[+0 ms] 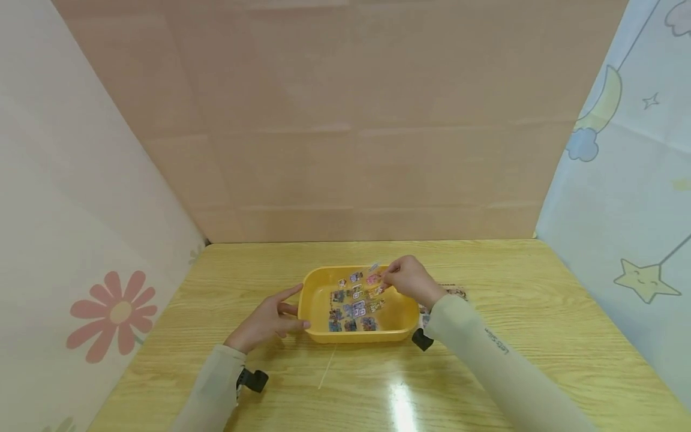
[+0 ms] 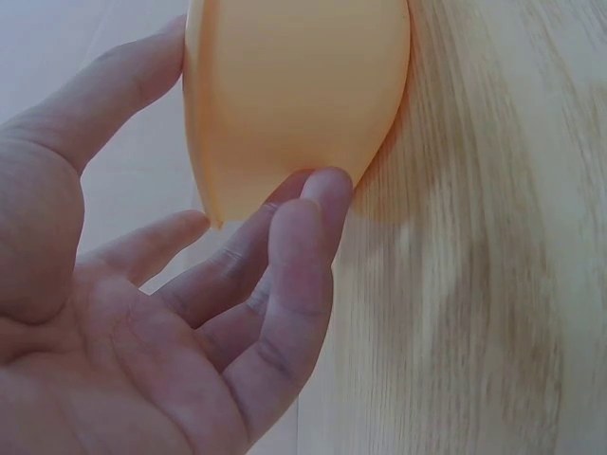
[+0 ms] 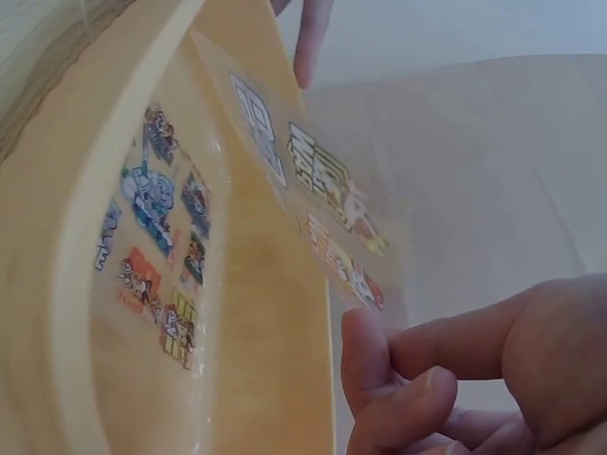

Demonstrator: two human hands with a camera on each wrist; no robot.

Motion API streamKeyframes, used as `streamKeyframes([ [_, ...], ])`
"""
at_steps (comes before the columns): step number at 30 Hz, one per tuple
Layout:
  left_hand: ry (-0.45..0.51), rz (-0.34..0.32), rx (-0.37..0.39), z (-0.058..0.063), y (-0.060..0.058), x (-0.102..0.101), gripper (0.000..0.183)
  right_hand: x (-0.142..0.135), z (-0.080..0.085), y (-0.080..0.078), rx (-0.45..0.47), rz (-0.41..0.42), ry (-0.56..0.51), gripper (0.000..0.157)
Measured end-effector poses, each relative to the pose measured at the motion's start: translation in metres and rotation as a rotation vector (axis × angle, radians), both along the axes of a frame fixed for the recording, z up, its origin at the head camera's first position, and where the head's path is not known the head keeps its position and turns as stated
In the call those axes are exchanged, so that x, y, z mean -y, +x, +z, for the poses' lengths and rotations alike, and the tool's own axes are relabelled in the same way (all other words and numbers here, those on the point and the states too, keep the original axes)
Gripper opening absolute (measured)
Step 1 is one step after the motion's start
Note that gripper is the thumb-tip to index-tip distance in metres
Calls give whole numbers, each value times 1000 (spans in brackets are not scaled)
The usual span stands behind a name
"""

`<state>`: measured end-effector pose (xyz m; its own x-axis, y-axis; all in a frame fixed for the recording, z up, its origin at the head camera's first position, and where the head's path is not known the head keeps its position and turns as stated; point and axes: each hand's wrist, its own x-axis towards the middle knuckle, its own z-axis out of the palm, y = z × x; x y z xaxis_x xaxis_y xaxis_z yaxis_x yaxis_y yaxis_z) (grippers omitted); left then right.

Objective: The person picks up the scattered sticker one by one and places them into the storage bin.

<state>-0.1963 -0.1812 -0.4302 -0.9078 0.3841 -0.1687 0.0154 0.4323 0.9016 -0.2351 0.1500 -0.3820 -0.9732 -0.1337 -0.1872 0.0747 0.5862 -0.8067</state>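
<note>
Right hand (image 1: 412, 281) pinching a clear plastic sheet printed with colourful stickers (image 3: 325, 182) — mid-frame, over a yellow oblong tray (image 1: 358, 338).
Probably light, bendy, slick — best held by its bare margin. Left hand (image 1: 266, 322), left of centre, grips the tray's end, fingers spread.

Bright, even light fills my head view, with a white glare streak on the wood-grain table (image 1: 540, 360) nearest me and a soft shadow beneath my left hand (image 1: 261, 323). My right wrist view looks hazy and washed out, the prints on my clear sticker sheet (image 3: 294, 194) slightly blurred.
</note>
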Motion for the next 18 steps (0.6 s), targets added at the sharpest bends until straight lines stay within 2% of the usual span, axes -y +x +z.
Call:
streamKeyframes([
  [11,33,-16,-6,-3,0,1,92,15,-6,-5,15,51,81,21],
  [18,30,-20,-10,0,1,1,92,22,-10,-8,25,60,143,30],
])
